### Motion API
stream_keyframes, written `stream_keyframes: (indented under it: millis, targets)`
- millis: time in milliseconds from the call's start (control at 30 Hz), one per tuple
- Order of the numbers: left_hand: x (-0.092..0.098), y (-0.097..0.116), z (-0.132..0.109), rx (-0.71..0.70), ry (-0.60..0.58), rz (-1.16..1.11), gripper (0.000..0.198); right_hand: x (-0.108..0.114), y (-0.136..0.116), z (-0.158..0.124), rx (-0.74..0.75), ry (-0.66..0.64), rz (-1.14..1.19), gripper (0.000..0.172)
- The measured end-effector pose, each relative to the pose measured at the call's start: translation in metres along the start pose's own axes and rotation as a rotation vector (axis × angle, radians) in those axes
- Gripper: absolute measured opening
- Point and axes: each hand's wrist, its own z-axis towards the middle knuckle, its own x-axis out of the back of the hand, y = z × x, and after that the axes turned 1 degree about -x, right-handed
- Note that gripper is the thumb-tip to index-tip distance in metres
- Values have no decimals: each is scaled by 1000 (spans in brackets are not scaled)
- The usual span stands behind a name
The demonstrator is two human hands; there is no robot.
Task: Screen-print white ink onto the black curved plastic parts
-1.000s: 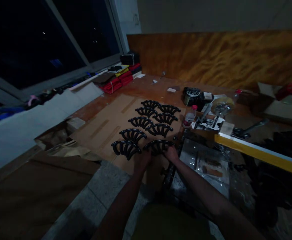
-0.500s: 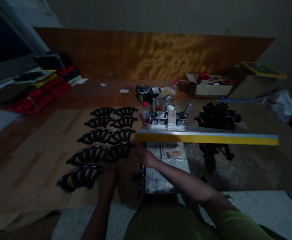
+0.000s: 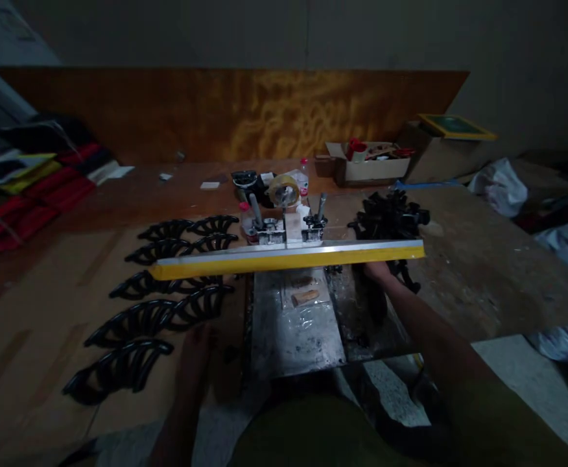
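The pile of black curved parts (image 3: 388,217) sat on the right of the bench, just behind the right end of the yellow-edged bar (image 3: 288,257), with a few pieces trailing down below the bar toward the near edge. The person's right hand (image 3: 376,269) had come across to it: half a second before it lay at the left, by the laid-out rows, and now it reached under the bar's right end, at the foot of the pile. Whether its fingers were shut on a piece could not be told; the light was too dim and the bar hid them. That shift read as a move from the finished rows to the unsorted stock.

The left hand (image 3: 196,344) stayed low on the cardboard sheet (image 3: 31,305), fingers loosely spread and holding nothing, just right of the nearest laid-out part (image 3: 118,366).

The laid-out parts (image 3: 167,272) lay flat in two columns running away from the person. Each one's long axis ran roughly left to right, tilted up toward the right, with its arch bowed toward the far side.

Under the bar lay a grey metal plate (image 3: 296,324) with a small tan piece on it. Behind the bar stood a roll of tape (image 3: 284,189) and a small bottle (image 3: 304,170).
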Motion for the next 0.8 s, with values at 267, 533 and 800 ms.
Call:
stream_keyframes:
  millis: [267, 533, 800]
  targets:
    - [-17, 33, -9, 8, -20, -232, 39, 3, 22, -17, 117, 76, -88, 45]
    - [-17, 135, -4, -165, 34, -591, 35, 3, -107, -64, 637, 111, 354, 26]
    - [0, 229, -17, -513, 16, -689, 36, -12, -178, -90, 718, 30, 247, 33]
